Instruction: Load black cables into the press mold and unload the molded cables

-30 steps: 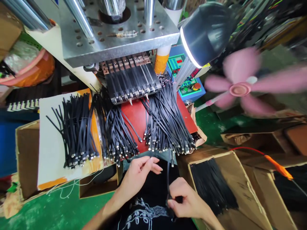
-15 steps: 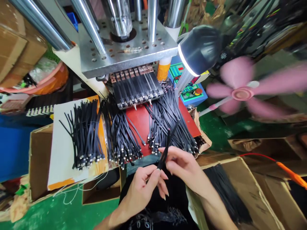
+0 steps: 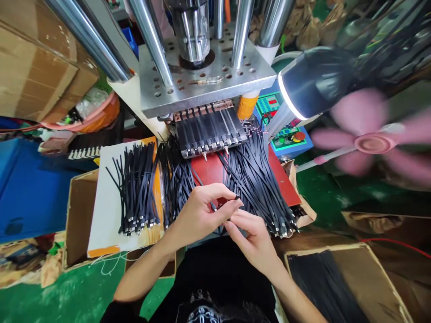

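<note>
Both hands meet over the front of the red surface (image 3: 286,184). The left hand (image 3: 198,213) has thumb and forefinger pinched on a small dark piece (image 3: 237,197), mostly hidden by the fingers. The right hand (image 3: 251,233) is tucked right beneath, fingers curled close together; whether it grips anything cannot be told.

Beyond them, a black fixture (image 3: 210,130) sits under the metal plate (image 3: 208,89), flat cables laid lengthwise across it, metal ends lined along its front edge. It looks largely loaded, though the paler strips towards its right may be bare grooves. Loose cables make a right-hand pile (image 3: 266,193) and a middle pile (image 3: 180,179); a neater bundle (image 3: 139,188) rests on the white board (image 3: 106,202). Which are finished, the view doesn't settle.
</note>
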{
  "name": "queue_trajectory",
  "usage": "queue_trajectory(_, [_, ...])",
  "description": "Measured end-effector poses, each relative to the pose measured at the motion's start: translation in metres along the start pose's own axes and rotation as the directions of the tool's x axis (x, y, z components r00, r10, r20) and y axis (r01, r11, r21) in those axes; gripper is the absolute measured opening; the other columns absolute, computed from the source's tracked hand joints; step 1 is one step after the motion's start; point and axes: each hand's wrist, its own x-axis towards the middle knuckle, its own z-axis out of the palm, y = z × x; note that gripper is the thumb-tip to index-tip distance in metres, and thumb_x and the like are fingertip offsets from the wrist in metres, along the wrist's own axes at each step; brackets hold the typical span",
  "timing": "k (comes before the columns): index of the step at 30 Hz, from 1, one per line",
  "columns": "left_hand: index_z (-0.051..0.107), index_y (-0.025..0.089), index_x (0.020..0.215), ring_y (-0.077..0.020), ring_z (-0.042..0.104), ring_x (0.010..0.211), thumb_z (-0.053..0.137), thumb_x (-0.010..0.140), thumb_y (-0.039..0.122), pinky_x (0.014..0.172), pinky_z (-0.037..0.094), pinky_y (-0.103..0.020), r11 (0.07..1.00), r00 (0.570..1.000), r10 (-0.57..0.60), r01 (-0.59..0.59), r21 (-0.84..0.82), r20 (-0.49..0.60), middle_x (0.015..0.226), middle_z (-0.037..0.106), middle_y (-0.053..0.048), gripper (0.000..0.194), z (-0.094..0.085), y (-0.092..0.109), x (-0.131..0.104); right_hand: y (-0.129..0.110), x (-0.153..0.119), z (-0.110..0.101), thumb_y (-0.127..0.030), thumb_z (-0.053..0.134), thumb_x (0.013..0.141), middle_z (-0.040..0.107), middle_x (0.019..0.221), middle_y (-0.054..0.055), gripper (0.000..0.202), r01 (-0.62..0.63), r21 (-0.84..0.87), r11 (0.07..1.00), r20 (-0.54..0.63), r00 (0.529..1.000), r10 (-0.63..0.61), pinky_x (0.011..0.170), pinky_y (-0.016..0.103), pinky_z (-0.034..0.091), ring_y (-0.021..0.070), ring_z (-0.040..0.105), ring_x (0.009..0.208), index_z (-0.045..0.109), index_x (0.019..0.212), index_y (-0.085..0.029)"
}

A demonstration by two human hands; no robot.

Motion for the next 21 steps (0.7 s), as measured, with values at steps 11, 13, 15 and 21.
queue_trajectory(11, [0.088, 0.023, 0.1, -0.0198, 0.073, 0.077, 0.075, 0.097, 0.028, 0.073, 0.058, -0.03, 0.996, 0.989, 0.063, -0.07, -0.051, -0.132, 0.088, 0.083, -0.006, 0.014, 0.001, -0.009, -0.002, 0.009, 0.008, -0.024, -0.024, 0.068, 0.101, 0.069, 0.079, 0.002, 0.015, 0.056, 0.052, 0.997, -0.162, 0.986, -0.047, 0.057, 0.027, 0.051, 0.0136, 0.061, 0.059, 0.083, 0.1, -0.025])
queue_trajectory(13, [0.088, 0.024, 0.098, -0.0197, 0.073, 0.077, 0.076, 0.097, 0.028, 0.069, 0.057, -0.029, 0.994, 0.99, 0.057, -0.068, -0.082, -0.128, 0.091, 0.082, -0.007, 0.013, 0.001, -0.008, 0.001, 0.004, 0.019, -0.023, -0.026, 0.073, 0.098, 0.069, 0.077, 0.003, 0.013, 0.053, 0.056, 0.997, -0.189, 0.981, -0.042, 0.06, 0.028, 0.051, 0.0155, 0.063, 0.064, 0.082, 0.088, -0.024])
queue_trajectory(15, [0.088, 0.024, 0.095, -0.019, 0.072, 0.077, 0.077, 0.096, 0.028, 0.066, 0.056, -0.028, 0.993, 0.99, 0.057, -0.069, -0.092, -0.132, 0.092, 0.08, -0.007, 0.012, 0.0, -0.008, 0.002, 0.0, 0.03, -0.019, -0.027, 0.072, 0.098, 0.07, 0.076, 0.004, 0.017, 0.05, 0.047, 0.998, -0.189, 0.981, -0.04, 0.063, 0.03, 0.051, 0.0171, 0.063, 0.068, 0.08, 0.083, -0.023])
queue_trajectory(21, [0.084, 0.021, 0.09, -0.0168, 0.066, 0.073, 0.074, 0.098, 0.029, 0.07, 0.055, -0.029, 0.984, 0.968, 0.164, -0.148, 0.095, -0.189, 0.082, 0.074, -0.004, 0.015, -0.01, -0.003, 0.017, 0.009, 0.042, -0.004, -0.035, 0.067, 0.099, 0.054, 0.065, -0.002, 0.034, -0.002, 0.019, 1.0, -0.093, 0.996, 0.004, 0.06, 0.027, 0.042, 0.0138, 0.05, 0.062, 0.061, 0.069, -0.021])
